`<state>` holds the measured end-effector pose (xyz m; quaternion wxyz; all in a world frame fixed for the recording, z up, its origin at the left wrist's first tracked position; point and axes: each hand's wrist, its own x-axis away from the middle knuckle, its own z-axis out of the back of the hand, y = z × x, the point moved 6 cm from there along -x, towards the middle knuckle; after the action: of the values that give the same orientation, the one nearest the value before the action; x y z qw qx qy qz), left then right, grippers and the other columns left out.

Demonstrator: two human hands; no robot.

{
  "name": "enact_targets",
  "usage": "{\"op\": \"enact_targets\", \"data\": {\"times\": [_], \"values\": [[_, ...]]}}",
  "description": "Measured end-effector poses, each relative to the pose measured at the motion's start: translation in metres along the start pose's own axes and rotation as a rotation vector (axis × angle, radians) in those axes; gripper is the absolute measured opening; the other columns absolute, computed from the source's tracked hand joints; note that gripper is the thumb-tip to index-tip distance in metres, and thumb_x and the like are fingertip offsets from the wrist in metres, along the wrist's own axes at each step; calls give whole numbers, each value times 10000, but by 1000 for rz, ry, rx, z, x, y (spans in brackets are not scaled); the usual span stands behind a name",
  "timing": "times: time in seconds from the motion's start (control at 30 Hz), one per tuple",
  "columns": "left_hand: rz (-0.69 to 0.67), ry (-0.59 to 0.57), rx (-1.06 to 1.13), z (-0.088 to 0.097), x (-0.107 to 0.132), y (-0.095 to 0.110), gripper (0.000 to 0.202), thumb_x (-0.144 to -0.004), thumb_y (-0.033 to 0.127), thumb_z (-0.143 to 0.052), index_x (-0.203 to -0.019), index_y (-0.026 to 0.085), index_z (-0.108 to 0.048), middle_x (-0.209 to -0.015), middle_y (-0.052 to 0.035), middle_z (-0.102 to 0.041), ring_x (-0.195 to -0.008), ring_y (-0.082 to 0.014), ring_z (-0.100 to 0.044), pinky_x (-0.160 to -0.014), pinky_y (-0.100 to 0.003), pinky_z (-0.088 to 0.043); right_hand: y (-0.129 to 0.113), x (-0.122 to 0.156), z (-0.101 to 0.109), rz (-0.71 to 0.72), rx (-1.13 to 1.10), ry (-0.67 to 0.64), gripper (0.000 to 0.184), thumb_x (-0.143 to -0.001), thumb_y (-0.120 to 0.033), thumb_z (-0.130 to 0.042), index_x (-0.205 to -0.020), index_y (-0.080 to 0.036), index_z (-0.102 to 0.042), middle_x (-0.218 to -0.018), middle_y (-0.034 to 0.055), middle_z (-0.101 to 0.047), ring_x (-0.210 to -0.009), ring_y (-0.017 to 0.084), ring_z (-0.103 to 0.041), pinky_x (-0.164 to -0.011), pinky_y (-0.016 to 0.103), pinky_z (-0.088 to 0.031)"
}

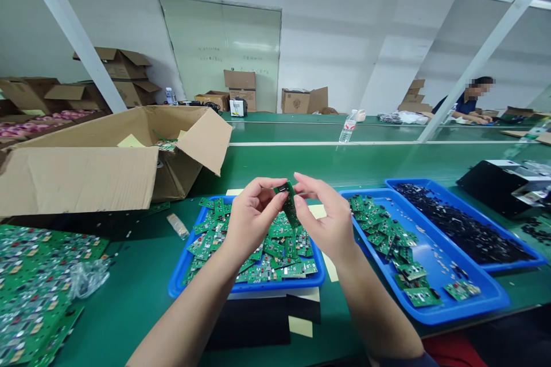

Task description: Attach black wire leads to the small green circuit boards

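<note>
My left hand (pixel 253 212) pinches a small green circuit board (pixel 289 204) between thumb and fingers, holding it up and tilted. On the board's other edge, the thumb and fingers of my right hand (pixel 325 215) close on it. A dark part shows at the board's upper end; the fingertips hide some of it. Below both hands lies a blue tray (pixel 321 275) heaped with small green circuit boards (pixel 275 248). To the right, a second blue tray (pixel 456 298) contains more such boards (pixel 379 229) and small loose pieces.
A third blue tray (pixel 527 258) holds many black parts (pixel 460 223). Large board panels (pixel 34 287) and a clear plastic bag (pixel 88 278) lie left. An open cardboard box (pixel 86 178) stands behind them. A bottle (pixel 348 127) and another person (pixel 467 103) are farther back.
</note>
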<state>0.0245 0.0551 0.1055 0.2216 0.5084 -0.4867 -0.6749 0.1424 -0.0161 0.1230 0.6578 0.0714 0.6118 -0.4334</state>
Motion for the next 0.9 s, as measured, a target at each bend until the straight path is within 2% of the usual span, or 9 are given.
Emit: {"op": "enact_targets", "data": {"times": [0.07,0.17,0.27,0.5,0.7,0.9], "values": [[-32,39,0,2,-1,2,197,-755,242,-667,-930,152,-643,-542,45,-492,-498,-75,-442,-464,-186,-360,8,1,-3,-138,-46,-112,289,-843,-192,-539,-1116,-157,-626,-914,80,-693,-820,171,-657,-718,322,-573],[-61,58,3,4,-1,5,172,-741,218,-678,-902,158,-659,-512,59,-467,-475,-66,-438,-457,-180,-376,19,5,-8,-346,-118,-281,252,-851,-275,-540,-1044,-171,-665,-842,59,-696,-703,156,-646,-625,305,-563],[-57,34,5,5,-2,7,196,-743,224,-678,-929,165,-668,-505,63,-462,-463,-60,-430,-442,-169,-379,22,7,-8,-433,-154,-322,272,-851,-321,-541,-1039,-176,-675,-754,38,-675,-621,140,-607,-553,279,-529],[-58,47,-82,12,-5,3,206,-732,287,-702,-888,153,-695,-647,-18,-650,-560,-101,-585,-522,-201,-504,15,5,-7,-378,-130,-339,258,-855,-298,-539,-1041,-190,-682,-726,21,-663,-613,132,-576,-544,258,-491],[-292,84,-278,14,-4,16,119,-757,238,-683,-858,183,-714,-841,-53,-685,-771,-140,-636,-588,-205,-543,2,0,-2,-211,-36,-337,226,-883,-237,-490,-988,-199,-686,-785,30,-683,-733,155,-615,-638,274,-496],[-499,175,-515,9,3,31,82,-781,162,-650,-814,194,-718,-725,-25,-679,-650,-119,-607,-594,-227,-507,-2,0,-3,-118,12,-325,228,-889,-198,-469,-988,-184,-673,-772,25,-678,-664,134,-592,-620,272,-490]]}}
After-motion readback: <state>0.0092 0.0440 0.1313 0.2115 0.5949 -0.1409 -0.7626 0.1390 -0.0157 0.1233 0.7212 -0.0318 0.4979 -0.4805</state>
